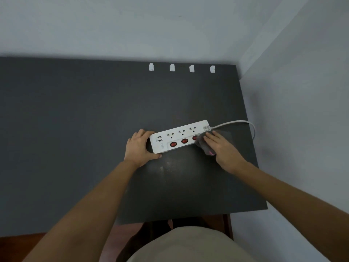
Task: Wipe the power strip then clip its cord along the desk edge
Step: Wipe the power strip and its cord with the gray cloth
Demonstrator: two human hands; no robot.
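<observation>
A white power strip with three sockets, red switches and USB ports lies flat on the dark grey desk. My left hand grips its left end, thumb along the near side. My right hand presses a grey cloth with a pink patch onto the strip's right end, partly covering the third red switch. The grey cord leaves the strip's right end and loops over the desk's right edge. Several white cable clips sit in a row along the desk's far edge.
A pale wall runs behind the desk and another close along its right side. The desk's near edge has a step at the front right, with a dark chair and wooden floor below. Dusty smears mark the surface in front of the strip.
</observation>
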